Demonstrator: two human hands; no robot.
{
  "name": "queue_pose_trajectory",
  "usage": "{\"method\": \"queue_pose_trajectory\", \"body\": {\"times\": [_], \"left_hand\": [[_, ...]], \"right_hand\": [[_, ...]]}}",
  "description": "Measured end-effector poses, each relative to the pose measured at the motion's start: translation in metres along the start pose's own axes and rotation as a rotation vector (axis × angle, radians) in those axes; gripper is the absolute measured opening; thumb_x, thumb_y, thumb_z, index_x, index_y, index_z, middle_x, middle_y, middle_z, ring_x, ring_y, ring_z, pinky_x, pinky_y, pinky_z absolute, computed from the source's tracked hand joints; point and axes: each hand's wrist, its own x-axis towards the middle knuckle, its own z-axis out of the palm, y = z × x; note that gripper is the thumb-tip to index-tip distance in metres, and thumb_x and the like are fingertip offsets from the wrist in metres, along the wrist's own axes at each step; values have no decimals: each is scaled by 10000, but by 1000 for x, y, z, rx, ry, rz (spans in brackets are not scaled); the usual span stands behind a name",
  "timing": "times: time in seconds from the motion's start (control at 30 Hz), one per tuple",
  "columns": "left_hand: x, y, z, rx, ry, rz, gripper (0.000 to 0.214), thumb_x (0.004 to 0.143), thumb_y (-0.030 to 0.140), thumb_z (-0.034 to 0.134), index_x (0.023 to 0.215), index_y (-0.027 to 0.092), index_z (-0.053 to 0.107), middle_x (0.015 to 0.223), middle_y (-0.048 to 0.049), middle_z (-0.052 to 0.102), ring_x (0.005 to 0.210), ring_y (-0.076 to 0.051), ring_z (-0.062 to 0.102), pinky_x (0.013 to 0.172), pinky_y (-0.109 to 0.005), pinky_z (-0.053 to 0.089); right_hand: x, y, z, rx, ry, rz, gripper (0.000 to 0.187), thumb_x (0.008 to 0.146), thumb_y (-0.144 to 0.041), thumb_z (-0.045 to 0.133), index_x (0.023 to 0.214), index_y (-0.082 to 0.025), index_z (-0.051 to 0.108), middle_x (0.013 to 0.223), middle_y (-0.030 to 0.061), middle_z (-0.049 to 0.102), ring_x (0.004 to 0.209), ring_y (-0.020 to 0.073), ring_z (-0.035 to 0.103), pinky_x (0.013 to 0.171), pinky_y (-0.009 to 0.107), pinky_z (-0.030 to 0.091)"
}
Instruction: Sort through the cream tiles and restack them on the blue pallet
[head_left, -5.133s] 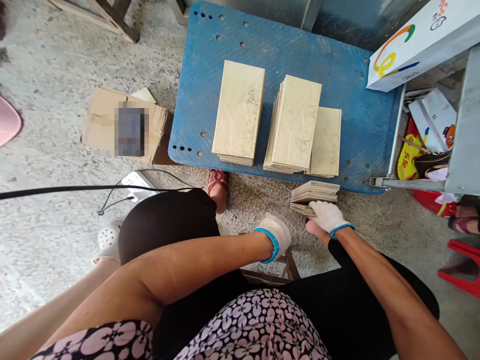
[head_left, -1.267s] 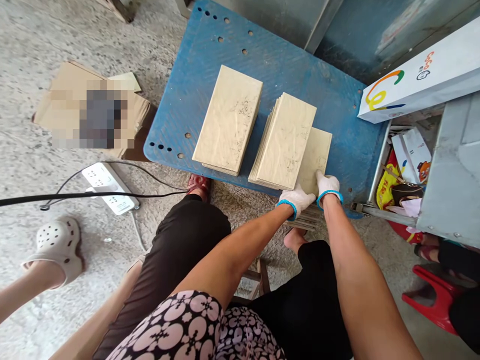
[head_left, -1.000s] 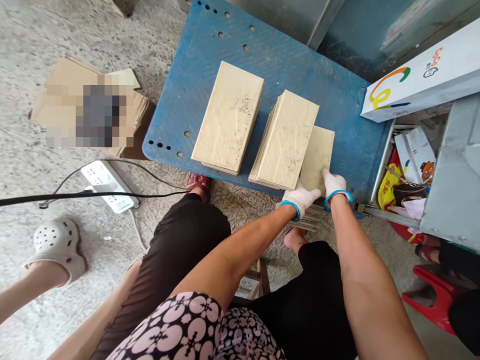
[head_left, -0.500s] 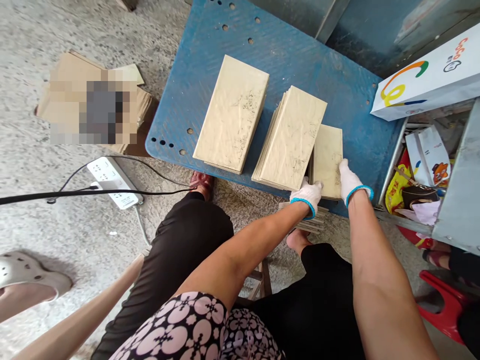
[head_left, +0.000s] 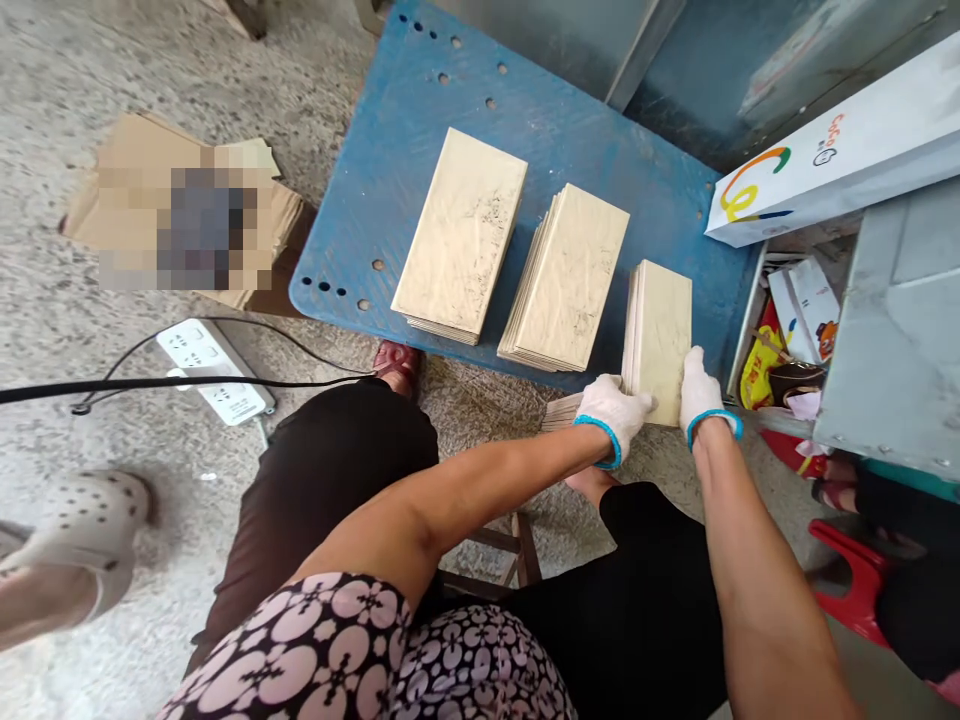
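Both of my hands wear white knit gloves with blue cuffs. Between them is the rightmost stack of thin cream rectangular boards [head_left: 661, 335], at the near right edge of the blue table. My left hand [head_left: 613, 408] grips its near left corner, with the thumb lying over the top. Against the right side presses my right hand [head_left: 700, 388], its fingers partly hidden. To the left stand a middle stack of the same boards [head_left: 570, 275] and a wider left stack [head_left: 461, 235], both with dark specks on top. More thin boards [head_left: 562, 413] show low beside my left hand.
The blue table [head_left: 420, 120] has holes near its corners. At right are a white paper bag [head_left: 810, 170] and an open drawer of packets [head_left: 795, 310]. A power strip [head_left: 216, 370], black cable and cardboard [head_left: 142, 150] lie left, near another person's clog [head_left: 97, 530].
The rightmost stack has come toward me with both hands, leaving a wider gap from the middle stack. Its layered left side now shows. My view has shifted a little.
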Motion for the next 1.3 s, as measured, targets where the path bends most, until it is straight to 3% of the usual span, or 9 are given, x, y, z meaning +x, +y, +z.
{"method": "queue_pose_trajectory", "body": {"times": [0.1, 0.3, 0.43, 0.53, 0.67, 0.93, 1.1, 1.2, 1.3], "left_hand": [[-26, 6, -14, 48, -16, 71, 512, 623, 380, 739, 1077, 177, 620, 1030, -64, 692, 941, -221, 640, 827, -308, 505], [-95, 11, -56, 251, -74, 187, 508, 545, 439, 776, 980, 214, 640, 900, -14, 687, 820, -209, 635, 661, -269, 492], [-128, 6, -88, 137, -176, 274, 671, 523, 494, 805, 1103, 214, 619, 989, -28, 691, 892, -221, 640, 666, -257, 510], [-139, 3, -107, -35, -261, 332, 781, 507, 416, 838, 1216, 210, 582, 1116, -57, 679, 1005, -250, 630, 764, -281, 529], [-138, -11, -124, -311, -392, 277, 668, 481, 348, 858, 1085, 154, 649, 1076, -87, 699, 942, -268, 658, 760, -330, 548], [-139, -57, -141, -450, -304, 129, 559, 431, 315, 871, 923, 116, 696, 859, -75, 727, 723, -228, 674, 680, -329, 548], [-140, -60, -143, -356, -260, 139, 556, 473, 355, 849, 954, 126, 692, 906, -65, 723, 731, -206, 662, 660, -297, 535], [-137, -63, -145, -181, -216, 181, 532, 500, 361, 820, 971, 145, 702, 878, -39, 718, 730, -201, 652, 613, -267, 512], [-140, -62, -147, 64, -166, 204, 485, 538, 351, 781, 988, 179, 721, 799, 2, 704, 709, -188, 639, 551, -223, 460]], "right_hand": [[-37, -5, -15, 151, 51, 108, 694, 815, -730, 326, 948, -129, 648, 1081, 162, 668, 999, 275, 637, 828, 351, 538], [-108, 2, -32, 536, 63, -70, 645, 853, -661, 339, 1071, -129, 632, 1138, 123, 669, 977, 219, 657, 705, 267, 574], [-154, 13, -23, 773, 21, -113, 653, 837, -671, 387, 1101, -122, 621, 1151, 119, 668, 944, 224, 671, 736, 299, 577], [-187, 24, -8, 751, 3, -156, 646, 849, -671, 363, 1064, -130, 641, 1077, 110, 698, 919, 222, 673, 738, 297, 564], [-220, 43, 20, 625, 0, -243, 607, 862, -644, 342, 995, -139, 651, 997, 106, 712, 901, 225, 663, 747, 301, 540], [-246, 75, 62, 576, -117, -274, 545, 873, -614, 326, 993, -159, 602, 1048, 105, 681, 929, 219, 641, 783, 316, 522], [-231, 73, 24, 452, -127, -424, 461, 801, -589, 499, 1022, -191, 571, 1041, 98, 674, 982, 228, 631, 872, 364, 511], [-215, 57, -22, 400, -61, -570, 644, 731, -523, 642, 1252, -186, 470, 1205, 131, 605, 1093, 247, 598, 950, 421, 480], [-209, 31, -62, 58, -64, -783, 875, 641, -490, 753, 1391, -224, 391, 1390, 121, 472, 1262, 290, 472, 1068, 476, 373]]}}
